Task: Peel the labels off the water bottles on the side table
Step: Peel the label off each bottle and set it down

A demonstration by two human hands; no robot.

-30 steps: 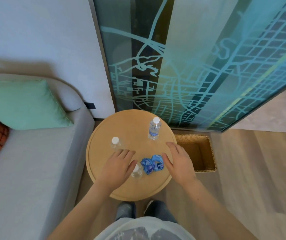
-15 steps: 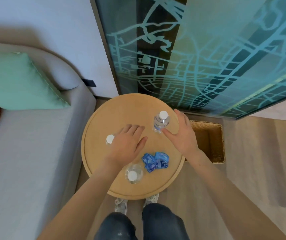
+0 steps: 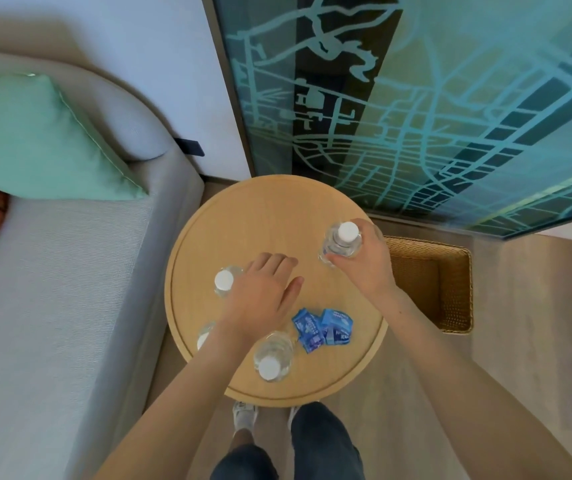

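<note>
A person is leaning over a round wooden bench [image 3: 277, 216]. Nearest the camera, a bare bottle [image 3: 272, 356] with a white cap is standing upright, nearer than the left fingers, and a half-hidden bottle [image 3: 204, 336] is showing from under the left forearm. Crumpled blue labels [image 3: 322, 329] are lying between the two forearms, nearer than both sets of fingers. The left hand [image 3: 263, 292] is reaching over the bench top, its fingers [image 3: 274, 263] released and grasping nothing, with a clear capped bottle [image 3: 224, 282] standing just to their left. Farther on, the right hand [image 3: 364, 268] is working at the bench's far right edge, its fingers [image 3: 369, 237] wrapping around an upright water bottle [image 3: 341, 240]. A wicker basket [image 3: 429, 282] is sitting on the floor just right of those fingers.
</note>
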